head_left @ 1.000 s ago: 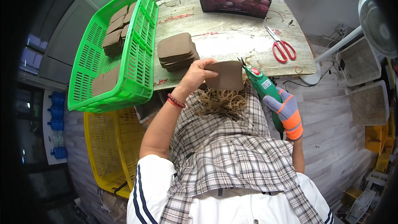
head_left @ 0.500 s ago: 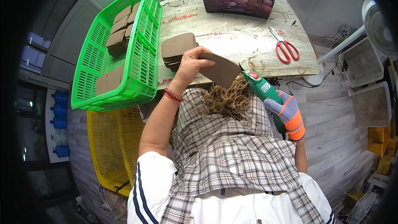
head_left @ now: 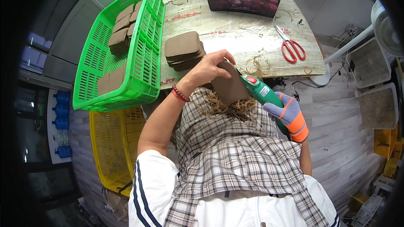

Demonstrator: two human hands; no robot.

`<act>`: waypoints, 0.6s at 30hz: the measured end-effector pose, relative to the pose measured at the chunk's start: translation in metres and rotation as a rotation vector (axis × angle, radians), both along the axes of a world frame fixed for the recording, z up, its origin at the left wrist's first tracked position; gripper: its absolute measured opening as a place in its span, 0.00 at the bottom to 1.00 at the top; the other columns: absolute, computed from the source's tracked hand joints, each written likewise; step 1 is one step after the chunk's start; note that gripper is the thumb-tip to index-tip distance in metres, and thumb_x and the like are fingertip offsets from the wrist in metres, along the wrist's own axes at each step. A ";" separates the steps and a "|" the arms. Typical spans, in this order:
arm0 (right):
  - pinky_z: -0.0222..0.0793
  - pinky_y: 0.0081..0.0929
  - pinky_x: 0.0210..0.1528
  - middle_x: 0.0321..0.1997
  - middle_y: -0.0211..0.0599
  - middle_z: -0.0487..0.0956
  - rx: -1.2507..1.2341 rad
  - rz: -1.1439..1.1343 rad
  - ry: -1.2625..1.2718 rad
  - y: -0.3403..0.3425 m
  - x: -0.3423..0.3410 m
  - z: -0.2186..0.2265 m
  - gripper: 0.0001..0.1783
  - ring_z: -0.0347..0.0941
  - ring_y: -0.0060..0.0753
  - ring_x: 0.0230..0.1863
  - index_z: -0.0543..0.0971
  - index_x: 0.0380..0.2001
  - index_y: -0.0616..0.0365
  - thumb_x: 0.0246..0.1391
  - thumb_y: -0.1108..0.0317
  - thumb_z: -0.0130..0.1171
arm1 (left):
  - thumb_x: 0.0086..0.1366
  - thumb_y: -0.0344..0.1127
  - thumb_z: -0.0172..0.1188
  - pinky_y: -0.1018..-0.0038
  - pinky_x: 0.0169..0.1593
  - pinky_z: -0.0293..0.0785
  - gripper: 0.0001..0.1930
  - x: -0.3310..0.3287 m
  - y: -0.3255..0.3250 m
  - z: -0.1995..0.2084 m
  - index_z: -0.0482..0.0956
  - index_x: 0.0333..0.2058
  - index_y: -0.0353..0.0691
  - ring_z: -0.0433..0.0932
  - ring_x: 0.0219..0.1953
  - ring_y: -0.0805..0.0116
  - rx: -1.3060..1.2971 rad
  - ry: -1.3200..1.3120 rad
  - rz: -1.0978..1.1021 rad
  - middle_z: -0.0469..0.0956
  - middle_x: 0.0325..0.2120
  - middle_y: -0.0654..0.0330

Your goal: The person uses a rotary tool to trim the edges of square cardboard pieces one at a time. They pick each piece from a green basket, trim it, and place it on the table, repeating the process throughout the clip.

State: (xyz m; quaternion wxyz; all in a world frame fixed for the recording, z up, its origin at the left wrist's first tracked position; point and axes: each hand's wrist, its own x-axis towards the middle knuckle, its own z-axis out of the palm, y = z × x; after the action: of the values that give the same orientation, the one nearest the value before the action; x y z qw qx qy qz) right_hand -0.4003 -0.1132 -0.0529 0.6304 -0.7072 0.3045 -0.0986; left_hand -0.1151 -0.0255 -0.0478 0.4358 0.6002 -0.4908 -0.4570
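Note:
My left hand (head_left: pixel 212 68), bare with a red bead bracelet at the wrist, pinches a flat brown pad with rounded corners (head_left: pixel 230 85) by its upper edge. The pad hangs tilted over my lap. In a grey and orange glove, my right hand (head_left: pixel 288 115) is wrapped round a green handheld electric cutter (head_left: pixel 263 90) with a red switch. Its dark tip is at the pad's right edge; whether they touch I cannot tell. Curly brown trimmings (head_left: pixel 223 107) lie on my checked apron (head_left: pixel 235 159) beneath the pad. Beside my left hand, a stack of similar pads (head_left: pixel 183 46) stands on the table.
The worn wooden table (head_left: pixel 235 29) bears red-handled scissors (head_left: pixel 290 46) at right and a dark flowered box (head_left: pixel 242 3) of pads at the back. A green crate (head_left: pixel 143 54) holding pads stands left, above a yellow crate (head_left: pixel 105 151). A white fan (head_left: pixel 381 29) is at far right.
My left hand has shifted right and turned the pad, which now hangs steeper and covers more of the trimmings. The cutter has moved slightly left, its tip now along the pad's right edge.

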 end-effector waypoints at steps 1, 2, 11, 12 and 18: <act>0.66 0.15 0.28 0.27 0.27 0.77 0.006 0.003 -0.003 0.000 0.000 0.000 0.17 0.69 0.12 0.27 0.76 0.37 0.62 0.47 0.63 0.66 | 0.48 0.20 0.63 0.79 0.40 0.70 0.21 -0.003 -0.001 0.002 0.72 0.43 0.39 0.74 0.34 0.78 0.021 -0.004 -0.026 0.78 0.30 0.62; 0.66 0.15 0.28 0.27 0.27 0.77 0.012 0.005 -0.006 -0.001 0.001 -0.001 0.18 0.69 0.12 0.27 0.76 0.38 0.62 0.46 0.63 0.67 | 0.47 0.21 0.64 0.76 0.42 0.71 0.29 -0.002 -0.003 0.001 0.67 0.50 0.41 0.74 0.36 0.74 0.061 -0.041 -0.076 0.78 0.32 0.59; 0.65 0.14 0.27 0.26 0.26 0.76 0.125 -0.062 -0.026 0.006 0.008 0.002 0.20 0.68 0.11 0.25 0.76 0.40 0.63 0.46 0.63 0.66 | 0.44 0.20 0.66 0.78 0.40 0.70 0.42 -0.014 -0.003 -0.011 0.61 0.60 0.43 0.71 0.33 0.78 0.096 0.041 -0.074 0.73 0.27 0.66; 0.65 0.14 0.26 0.25 0.26 0.76 0.125 -0.071 -0.037 0.004 0.006 -0.001 0.20 0.68 0.11 0.25 0.76 0.40 0.63 0.47 0.63 0.66 | 0.45 0.19 0.65 0.80 0.38 0.69 0.41 -0.013 0.002 -0.016 0.62 0.60 0.42 0.70 0.31 0.80 0.066 0.115 0.020 0.72 0.26 0.68; 0.61 0.14 0.23 0.23 0.24 0.75 0.140 -0.160 0.001 0.004 -0.002 -0.001 0.21 0.65 0.11 0.21 0.76 0.41 0.65 0.47 0.62 0.66 | 0.52 0.17 0.60 0.82 0.39 0.73 0.17 0.007 0.029 -0.023 0.74 0.42 0.35 0.76 0.32 0.78 -0.186 0.351 0.384 0.79 0.31 0.64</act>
State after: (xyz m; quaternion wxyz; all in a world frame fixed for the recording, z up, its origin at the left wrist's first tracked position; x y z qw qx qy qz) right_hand -0.4019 -0.1095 -0.0542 0.6683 -0.6348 0.3664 -0.1270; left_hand -0.1082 0.0037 -0.0711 0.6461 0.5512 -0.3249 -0.4161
